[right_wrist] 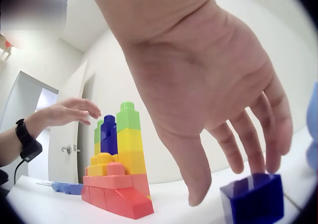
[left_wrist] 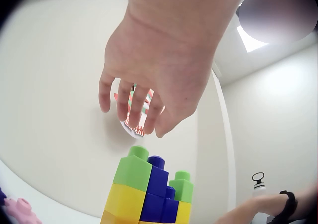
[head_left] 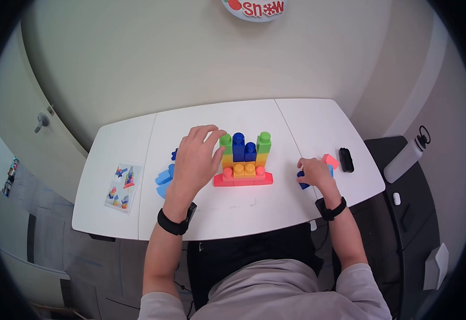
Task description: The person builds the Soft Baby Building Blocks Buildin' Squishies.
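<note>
A block structure (head_left: 243, 178) stands mid-table: red base, orange and yellow blocks, green tops at both sides, dark blue blocks (head_left: 238, 148) between. My left hand (head_left: 194, 162) hovers at its left green column (left_wrist: 132, 170), fingers loosely bent and holding nothing; in the left wrist view it is above the blocks. On the right, my right hand (head_left: 316, 173) is over a dark blue block (right_wrist: 253, 199). In the right wrist view its fingertips are at the block's far edge, the thumb apart from it; whether they touch is unclear.
Light blue pieces (head_left: 163, 181) lie left of the structure, near a picture card (head_left: 123, 188). Beyond my right hand are a coral block (head_left: 330, 161) and a black case (head_left: 346, 160). A white bottle (head_left: 405, 161) lies on the dark side surface.
</note>
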Tool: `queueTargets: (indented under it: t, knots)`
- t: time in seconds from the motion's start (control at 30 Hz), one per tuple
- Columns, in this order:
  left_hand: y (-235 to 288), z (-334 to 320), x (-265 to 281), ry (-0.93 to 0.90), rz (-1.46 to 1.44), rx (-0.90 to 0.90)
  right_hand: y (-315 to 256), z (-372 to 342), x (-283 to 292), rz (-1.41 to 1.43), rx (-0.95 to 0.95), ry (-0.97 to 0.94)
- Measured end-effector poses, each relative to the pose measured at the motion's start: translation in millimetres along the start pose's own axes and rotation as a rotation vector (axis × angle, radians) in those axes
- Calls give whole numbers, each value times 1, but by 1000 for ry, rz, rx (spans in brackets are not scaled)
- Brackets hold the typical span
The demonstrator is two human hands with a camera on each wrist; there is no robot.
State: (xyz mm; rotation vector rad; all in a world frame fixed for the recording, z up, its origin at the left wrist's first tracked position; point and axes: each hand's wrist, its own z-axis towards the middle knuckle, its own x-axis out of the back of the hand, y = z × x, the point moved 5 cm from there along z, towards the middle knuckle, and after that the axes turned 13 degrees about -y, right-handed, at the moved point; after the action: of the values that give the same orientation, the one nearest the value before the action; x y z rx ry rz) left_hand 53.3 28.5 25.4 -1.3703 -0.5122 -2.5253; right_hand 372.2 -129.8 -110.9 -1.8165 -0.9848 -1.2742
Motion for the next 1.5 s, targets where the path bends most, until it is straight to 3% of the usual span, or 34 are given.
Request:
queueTargets:
  t: [0.17,0.23,0.27,0.33,0.43,0.67,0.73,0.87,1.3,1.5]
  knots:
    - [3,1,-3,-23,-10,-13,-28,-28,53,179,168,87]
    - [5,-1,-7,-32,-12,-13,-62,-58,97,432,490,450]
    - [7,-1,-7,-50,-13,-3,-75,-64,107,435,490,447]
    - [8,0,-9,-68,-13,4,-100,-86,131,518,692,729]
    - [9,-1,-16,-95,20,3,-131,-90,139,435,786,831]
    - [16,-2,-29,-102,51,-30,-155,-43,116,262,814,820]
    - [16,-3,-34,-91,61,-10,-156,-32,101,269,683,662]
    - [18,-3,-39,-85,77,-22,-161,-31,93,230,715,699]
    - [23,-4,-35,-71,98,-29,-132,-36,84,486,672,634]
    - [21,-2,-39,-79,9,-31,-132,-30,79,489,706,725]
